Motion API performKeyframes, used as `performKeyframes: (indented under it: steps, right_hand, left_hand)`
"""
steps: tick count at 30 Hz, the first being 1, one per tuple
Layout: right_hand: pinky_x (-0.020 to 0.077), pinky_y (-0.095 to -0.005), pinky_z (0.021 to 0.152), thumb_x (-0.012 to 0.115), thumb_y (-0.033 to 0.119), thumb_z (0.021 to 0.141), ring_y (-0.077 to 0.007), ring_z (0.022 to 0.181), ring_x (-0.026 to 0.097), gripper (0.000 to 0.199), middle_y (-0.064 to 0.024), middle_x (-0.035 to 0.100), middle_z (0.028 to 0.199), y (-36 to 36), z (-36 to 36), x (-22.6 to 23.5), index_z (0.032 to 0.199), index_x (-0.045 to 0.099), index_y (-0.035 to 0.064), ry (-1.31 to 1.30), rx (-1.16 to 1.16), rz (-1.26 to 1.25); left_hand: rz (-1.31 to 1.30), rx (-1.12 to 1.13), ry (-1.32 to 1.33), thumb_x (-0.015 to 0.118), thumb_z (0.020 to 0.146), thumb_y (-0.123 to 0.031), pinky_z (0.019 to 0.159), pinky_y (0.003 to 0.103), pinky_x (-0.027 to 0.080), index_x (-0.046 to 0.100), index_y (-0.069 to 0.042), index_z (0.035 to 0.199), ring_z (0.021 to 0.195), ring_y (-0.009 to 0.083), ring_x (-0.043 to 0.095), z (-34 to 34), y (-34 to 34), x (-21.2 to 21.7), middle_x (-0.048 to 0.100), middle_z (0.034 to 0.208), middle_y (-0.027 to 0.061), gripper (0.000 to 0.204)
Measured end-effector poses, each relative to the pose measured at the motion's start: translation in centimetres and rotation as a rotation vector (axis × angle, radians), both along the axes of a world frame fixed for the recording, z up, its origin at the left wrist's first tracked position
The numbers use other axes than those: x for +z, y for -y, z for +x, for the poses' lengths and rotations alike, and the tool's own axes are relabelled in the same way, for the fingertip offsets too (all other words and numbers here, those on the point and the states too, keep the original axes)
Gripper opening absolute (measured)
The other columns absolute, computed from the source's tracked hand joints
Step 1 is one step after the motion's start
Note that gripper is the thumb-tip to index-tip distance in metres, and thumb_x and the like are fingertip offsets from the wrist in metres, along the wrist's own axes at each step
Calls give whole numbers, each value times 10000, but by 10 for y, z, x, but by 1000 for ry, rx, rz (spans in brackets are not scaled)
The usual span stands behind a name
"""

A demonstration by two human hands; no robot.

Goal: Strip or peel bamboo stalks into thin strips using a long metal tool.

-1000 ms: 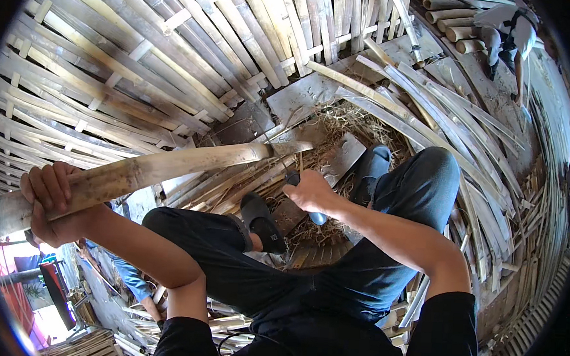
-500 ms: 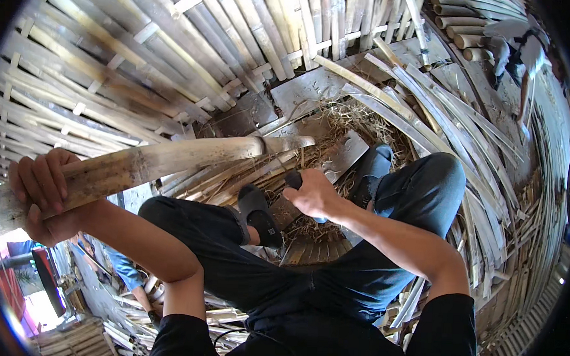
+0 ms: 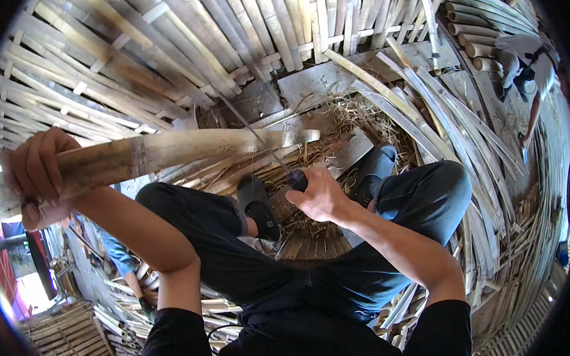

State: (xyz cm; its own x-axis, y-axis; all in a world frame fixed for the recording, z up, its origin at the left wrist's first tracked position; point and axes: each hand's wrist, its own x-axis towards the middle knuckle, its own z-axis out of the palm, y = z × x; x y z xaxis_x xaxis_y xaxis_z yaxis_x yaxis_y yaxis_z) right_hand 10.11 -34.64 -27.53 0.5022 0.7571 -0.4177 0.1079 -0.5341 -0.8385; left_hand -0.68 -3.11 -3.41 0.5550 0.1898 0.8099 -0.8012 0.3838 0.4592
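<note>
My left hand (image 3: 39, 175) is wrapped round the thick end of a bamboo pole (image 3: 177, 149), at the left. The pole slants up to the right above my knees, and its far end narrows past a step. My right hand (image 3: 321, 194) grips the dark handle (image 3: 296, 179) of a tool with a long narrow blade (image 3: 240, 117). That blade crosses the pole near the step and points up to the left. Whether it is a knife or a saw I cannot tell. Beneath the pole's far end lie bamboo strips (image 3: 279, 160) and shavings (image 3: 353, 114).
A wall of bamboo slats (image 3: 241, 21) stands ahead. Long split strips (image 3: 443, 115) lie in a heap at the right. Bamboo poles (image 3: 475, 49) are stacked at the far right, near a bending person (image 3: 529, 62). Another person's leg (image 3: 117, 250) shows at the lower left.
The blade now shows clearly across the pole, reaching up to the left. My left hand and the pole's thick end have shifted slightly left. The person at the far right has moved slightly.
</note>
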Motion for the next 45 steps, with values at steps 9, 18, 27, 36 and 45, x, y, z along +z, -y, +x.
performKeyframes:
  steps: [9, 18, 27, 36, 45]
  right_hand:
    - [463, -396, 553, 611, 185, 789, -233, 542, 573, 224, -122, 556, 557, -9, 18, 9, 741, 580, -31, -160, -6, -94]
    - [506, -418, 603, 600, 197, 787, -306, 595, 622, 251, -178, 637, 655, -4, 12, -22, 860, 643, -40, 90, -1, -98]
    - [440, -403, 506, 625, 194, 760, -245, 496, 535, 233, -126, 539, 556, 10, -7, -25, 705, 536, -14, 67, -46, 118]
    - [546, -417, 732, 619, 223, 808, -353, 808, 685, 304, -211, 687, 934, -4, 29, -56, 919, 677, -53, 99, 66, -472]
    - [556, -436, 763, 611, 177, 746, -374, 901, 687, 298, -214, 690, 958, 4, 26, -62, 925, 695, -45, 301, 263, -617]
  left_hand:
    - [-21, 65, 4, 664, 561, -78, 378, 135, 471, 439, -134, 656, 349, 18, 510, -10, -24, -12, 489, 470, -52, 250]
    - [6, 63, 20, 635, 587, -84, 412, 133, 493, 444, -130, 685, 367, 21, 521, -1, -13, -8, 507, 500, -52, 220]
    - [36, 76, -12, 628, 604, -50, 442, 138, 448, 461, -127, 725, 380, 35, 507, 5, 3, -1, 468, 504, -66, 220]
    - [0, 239, -95, 612, 616, -51, 477, 169, 409, 431, -134, 761, 396, 42, 448, 1, 3, -7, 422, 553, -56, 247]
    - [-57, 336, -122, 563, 637, -40, 495, 222, 357, 426, -96, 802, 444, 85, 385, -11, -28, -17, 385, 613, -8, 222]
